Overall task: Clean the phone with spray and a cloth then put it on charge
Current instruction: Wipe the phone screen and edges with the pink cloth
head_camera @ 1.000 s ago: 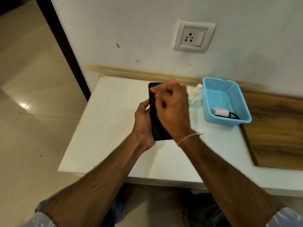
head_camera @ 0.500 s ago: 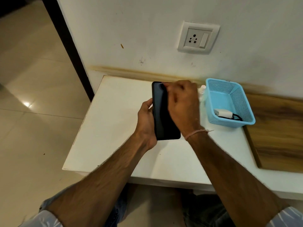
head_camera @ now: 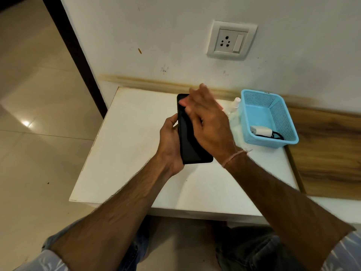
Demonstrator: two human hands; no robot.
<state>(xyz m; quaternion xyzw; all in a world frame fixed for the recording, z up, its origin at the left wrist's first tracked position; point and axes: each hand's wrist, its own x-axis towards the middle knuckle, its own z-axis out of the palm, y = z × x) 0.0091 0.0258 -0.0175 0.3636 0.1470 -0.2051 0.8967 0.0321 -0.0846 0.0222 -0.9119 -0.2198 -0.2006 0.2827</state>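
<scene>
My left hand (head_camera: 171,141) grips a black phone (head_camera: 190,145) by its left edge and holds it upright above the white table (head_camera: 127,153), screen towards me. My right hand (head_camera: 209,124) lies over the upper part of the screen with its fingers spread flat. Only a sliver of a pink cloth (head_camera: 220,107) shows under it, at its far edge. A small white spray bottle (head_camera: 236,103) stands just right of that hand, against the blue basket (head_camera: 273,94). A white charger (head_camera: 261,132) with a black cable lies in the basket.
A white wall socket with a switch (head_camera: 230,41) sits on the wall above the table. A wooden panel (head_camera: 328,153) adjoins the table on the right. The tiled floor (head_camera: 39,133) drops away to the left, past a dark door frame (head_camera: 74,51).
My right hand has kept rubbing over the phone's screen, shifting from the middle towards the top, and its fingers have spread out. My left hand still holds the phone in the same place.
</scene>
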